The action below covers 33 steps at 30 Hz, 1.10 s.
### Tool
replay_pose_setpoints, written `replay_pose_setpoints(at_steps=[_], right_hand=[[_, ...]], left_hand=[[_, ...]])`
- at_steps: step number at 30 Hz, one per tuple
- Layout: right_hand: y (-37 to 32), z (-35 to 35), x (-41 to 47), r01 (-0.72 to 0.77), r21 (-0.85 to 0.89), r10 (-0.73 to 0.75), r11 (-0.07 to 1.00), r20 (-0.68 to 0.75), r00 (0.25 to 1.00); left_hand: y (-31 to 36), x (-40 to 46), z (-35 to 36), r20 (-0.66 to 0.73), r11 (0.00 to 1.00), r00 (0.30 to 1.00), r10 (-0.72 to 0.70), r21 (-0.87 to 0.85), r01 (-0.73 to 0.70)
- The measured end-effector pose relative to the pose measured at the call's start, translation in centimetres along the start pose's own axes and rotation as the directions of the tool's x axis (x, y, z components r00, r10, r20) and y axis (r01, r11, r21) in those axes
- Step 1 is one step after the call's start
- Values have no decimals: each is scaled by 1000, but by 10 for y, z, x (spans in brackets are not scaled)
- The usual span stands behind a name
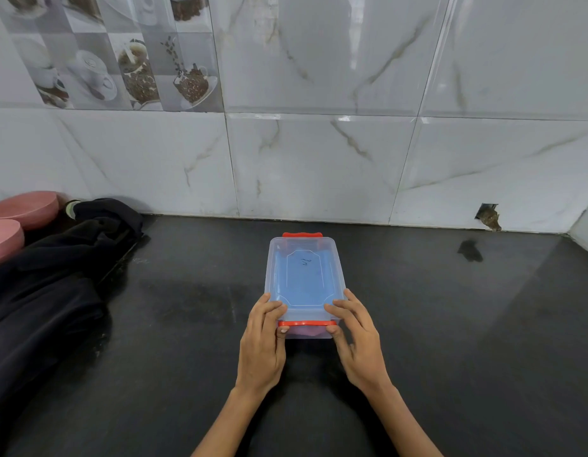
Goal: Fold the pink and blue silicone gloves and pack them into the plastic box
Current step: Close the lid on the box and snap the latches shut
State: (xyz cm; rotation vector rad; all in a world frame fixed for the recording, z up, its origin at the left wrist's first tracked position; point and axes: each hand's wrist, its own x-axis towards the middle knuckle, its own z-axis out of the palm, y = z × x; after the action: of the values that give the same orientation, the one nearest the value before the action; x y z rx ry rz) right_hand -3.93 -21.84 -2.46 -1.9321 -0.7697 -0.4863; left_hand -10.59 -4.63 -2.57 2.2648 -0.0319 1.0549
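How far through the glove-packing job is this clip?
Nearly done. Blue glove and a bit of pink show through the lidded plastic box. Left hand and right hand grip its near end at the red clip; only latching seems left.

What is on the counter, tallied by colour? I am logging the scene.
Clear plastic box with lid, blue showing inside: 1
Red latches: 2
Pink bowls: 2
Black cloth: 1
Hands on the box: 2
Total: 8
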Motion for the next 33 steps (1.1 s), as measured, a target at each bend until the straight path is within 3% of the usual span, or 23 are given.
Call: replay_pose_setpoints(at_steps=[9, 13, 25, 29, 33], right_hand=[[-1, 4, 6, -20, 28, 22, 999, -80, 997], [-3, 7, 11, -68, 23, 70, 997, -131, 989], [-9, 6, 11, -62, 58, 70, 996, -148, 987], [-19, 5, 17, -141, 147, 170, 979, -208, 963], [-41, 0, 44, -232, 242, 302, 942, -314, 900]], left_hand=[[4, 5, 2, -8, 998, 1000, -18, -54, 17], [10, 12, 6, -56, 972, 979, -198, -144, 188], [11, 12, 5, -40, 967, 976, -216, -150, 208], [22, 22, -4, -49, 930, 948, -315, -215, 298], [34, 58, -16, -206, 948, 940, -273, -227, 225]])
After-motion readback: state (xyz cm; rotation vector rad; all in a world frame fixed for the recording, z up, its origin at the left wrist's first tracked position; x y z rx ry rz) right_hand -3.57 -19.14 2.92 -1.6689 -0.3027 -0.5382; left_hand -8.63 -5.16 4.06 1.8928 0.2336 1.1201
